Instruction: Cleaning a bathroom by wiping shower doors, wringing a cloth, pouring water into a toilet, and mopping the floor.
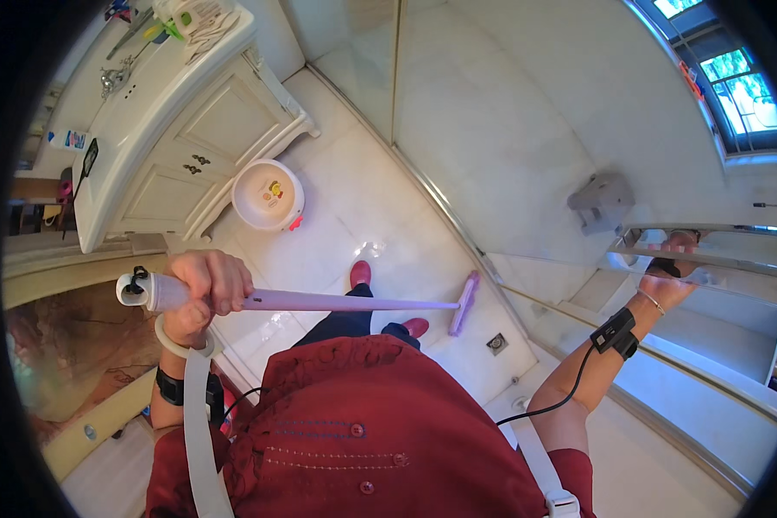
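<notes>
My left hand [205, 289] is wrapped around the upper end of a long-handled floor squeegee [345, 301]. Its pale purple pole slants away to the right, and a narrow purple head [464, 304] rests on the tiles near the glass partition. The white end of the pole sticks out past my fist, with a dark loop on it. Far to the right, my right hand [667, 281] reaches to a metal bar [725, 269] on the glass shower door and appears closed on it. Its fingers are partly hidden, and a reflection shows beside them.
A pink-white basin [268, 197] stands on the floor before a cream vanity cabinet [207, 147]. My red shoes [360, 274] are on the white tiles, left of a square floor drain [496, 344]. A metal door track [440, 203] runs diagonally along the floor. A window [742, 86] is at the upper right.
</notes>
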`<state>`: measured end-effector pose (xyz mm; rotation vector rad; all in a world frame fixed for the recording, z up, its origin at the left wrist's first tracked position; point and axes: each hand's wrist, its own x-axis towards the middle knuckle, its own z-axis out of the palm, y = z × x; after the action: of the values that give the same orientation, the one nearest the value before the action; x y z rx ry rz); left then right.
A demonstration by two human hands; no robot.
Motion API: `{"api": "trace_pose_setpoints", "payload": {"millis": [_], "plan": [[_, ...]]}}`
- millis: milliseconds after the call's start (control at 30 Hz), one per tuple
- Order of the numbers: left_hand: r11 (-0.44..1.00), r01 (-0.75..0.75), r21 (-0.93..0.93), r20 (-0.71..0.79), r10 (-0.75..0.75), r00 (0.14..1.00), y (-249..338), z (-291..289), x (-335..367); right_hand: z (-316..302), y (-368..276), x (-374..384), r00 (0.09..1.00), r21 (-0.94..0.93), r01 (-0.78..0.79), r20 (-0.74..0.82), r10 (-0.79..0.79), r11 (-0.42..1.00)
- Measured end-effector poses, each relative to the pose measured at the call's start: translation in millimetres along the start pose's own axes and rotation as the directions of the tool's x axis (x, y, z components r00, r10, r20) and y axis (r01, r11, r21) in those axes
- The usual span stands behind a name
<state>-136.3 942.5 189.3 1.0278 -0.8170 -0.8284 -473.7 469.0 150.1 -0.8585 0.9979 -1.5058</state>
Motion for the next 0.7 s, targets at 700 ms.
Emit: {"api": "trace_pose_setpoints", "payload": {"millis": [700], "plan": [[0.999,-0.004,-0.044,-0.086,0.0,0.996,-7,-10,-1,199,95,-41,0.925,-0.063,0.016,0.381,0.009,0.998]]}}
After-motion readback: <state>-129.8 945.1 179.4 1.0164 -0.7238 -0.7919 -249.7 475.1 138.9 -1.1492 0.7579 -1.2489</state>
